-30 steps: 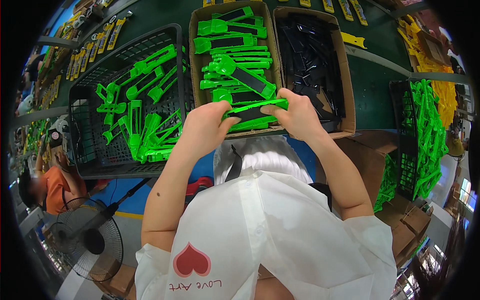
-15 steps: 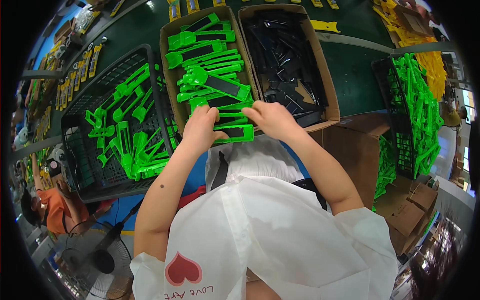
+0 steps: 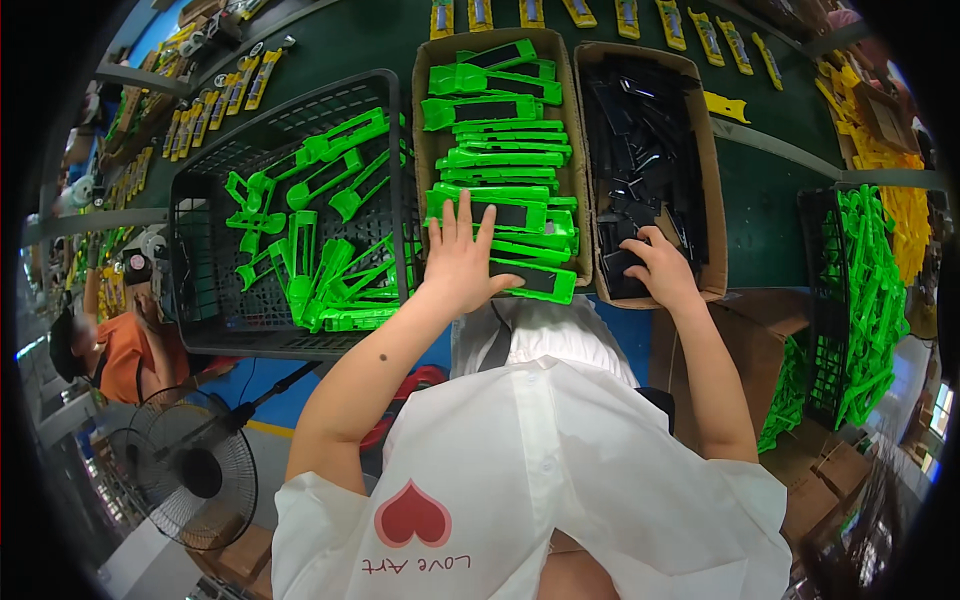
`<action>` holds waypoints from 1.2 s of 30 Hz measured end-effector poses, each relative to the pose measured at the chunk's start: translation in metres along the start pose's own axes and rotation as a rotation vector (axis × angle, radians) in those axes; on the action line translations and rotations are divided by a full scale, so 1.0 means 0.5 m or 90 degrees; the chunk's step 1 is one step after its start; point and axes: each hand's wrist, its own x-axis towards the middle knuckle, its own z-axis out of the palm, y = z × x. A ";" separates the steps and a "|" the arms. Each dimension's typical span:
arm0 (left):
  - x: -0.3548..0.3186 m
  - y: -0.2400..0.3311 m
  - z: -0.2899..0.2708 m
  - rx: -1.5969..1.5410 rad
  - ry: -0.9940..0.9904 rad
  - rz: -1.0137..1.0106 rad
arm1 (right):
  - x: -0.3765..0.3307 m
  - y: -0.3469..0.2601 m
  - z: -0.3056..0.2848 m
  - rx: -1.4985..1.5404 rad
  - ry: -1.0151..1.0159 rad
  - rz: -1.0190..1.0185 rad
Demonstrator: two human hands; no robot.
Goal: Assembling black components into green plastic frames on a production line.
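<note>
The left hand point(image 3: 462, 262) lies flat and open on the green parts point(image 3: 500, 165) (long sides going sideways); right of them, the right hand point(image 3: 655, 272) grabs a black piece point(image 3: 622, 268).

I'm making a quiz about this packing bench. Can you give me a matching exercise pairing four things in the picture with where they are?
Things:
1. left hand
2. right hand
3. black crate
4. standing fan

Places:
A. in the box of black parts
B. lower left, on the floor
C. flat on the stacked green parts
D. left of the two cardboard boxes, holding loose green parts

Pairs: 1-C, 2-A, 3-D, 4-B
</note>
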 end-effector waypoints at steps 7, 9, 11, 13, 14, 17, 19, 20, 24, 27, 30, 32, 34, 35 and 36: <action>0.081 -0.004 0.010 -0.066 0.153 -0.081 | 0.057 0.056 0.018 0.044 0.187 0.124; 0.088 -0.022 -0.022 -0.126 0.314 -0.034 | 0.058 0.041 0.004 0.219 0.206 0.165; 0.105 -0.113 -0.057 -0.233 0.623 0.009 | 0.047 0.023 -0.006 0.418 0.180 0.237; 0.098 -0.243 -0.036 -0.139 0.656 -0.231 | 0.035 0.002 -0.017 0.542 0.095 0.261; 0.092 -0.316 0.003 -0.081 0.579 -0.327 | 0.033 -0.035 -0.032 0.569 0.081 0.250; 0.055 -0.422 0.083 -0.125 0.134 -0.385 | 0.032 -0.084 -0.047 0.640 0.011 0.191; 0.039 -0.455 0.118 -0.218 0.167 -0.269 | 0.034 -0.109 -0.057 0.646 -0.033 0.177; 0.033 -0.442 0.106 -0.222 0.188 -0.275 | 0.033 -0.116 -0.059 0.649 -0.048 0.185; -0.008 -0.372 0.025 -0.730 0.402 -0.366 | 0.029 -0.147 -0.082 0.715 -0.059 0.199; -0.041 -0.254 -0.055 -1.128 0.413 -0.311 | 0.036 -0.134 -0.058 0.779 -0.079 0.190; -0.064 -0.145 -0.058 -1.512 0.205 0.004 | 0.048 -0.160 -0.035 1.105 0.033 0.149; -0.062 -0.058 -0.056 -1.567 0.154 0.019 | 0.060 -0.175 -0.030 1.170 0.032 0.213; -0.059 0.007 -0.058 -1.520 0.116 0.019 | 0.072 -0.186 -0.019 1.254 -0.005 0.181; -0.053 0.039 -0.073 -1.476 0.100 -0.018 | 0.074 -0.204 -0.017 1.308 0.024 0.180; -0.052 0.061 -0.078 -1.443 0.092 -0.020 | 0.076 -0.226 -0.021 1.327 0.022 0.195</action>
